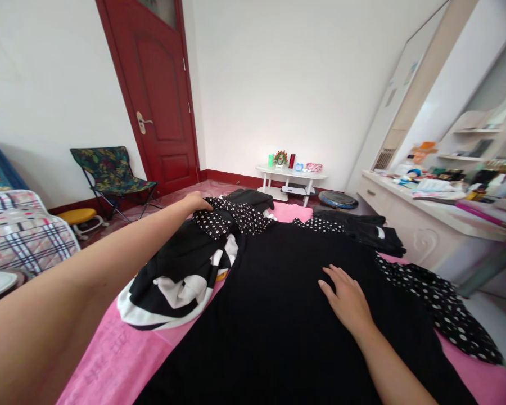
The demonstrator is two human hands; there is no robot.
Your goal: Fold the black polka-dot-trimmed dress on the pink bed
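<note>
- Two bare hands on one black ribbed dress (pixel 278 315), spread flat over the pink bedsheet (pixel 109 354), filling the view's centre down to 6 o'clock.
- Right hand (pixel 348 298) lies palm down on the dress body, fingers flat and spread, clasping nothing; sits at 4 o'clock of centre.
- Left hand (pixel 196 201) reaches out to 11 o'clock, fingers curled over the black-and-white polka-dot sleeve (pixel 231 219) at the dress's shoulder; pinching the fabric or just resting on it, cannot tell.
- Other polka-dot sleeve (pixel 438 304) trails off at 3 o'clock, over the sheet edge.
- Black-and-white crumpled garment (pixel 172 281) lies bunched at 9 o'clock, touching the dress's left edge, under the left forearm.
- Folded black clothes (pixel 362 230) at 1 o'clock, just past the collar.
- Far room: dark red wooden door (pixel 156 95) at 11 o'clock, floral folding chair (pixel 109 171) at 10, small white low table (pixel 290 174) at 12, white dresser counter (pixel 425 214) at 2.
</note>
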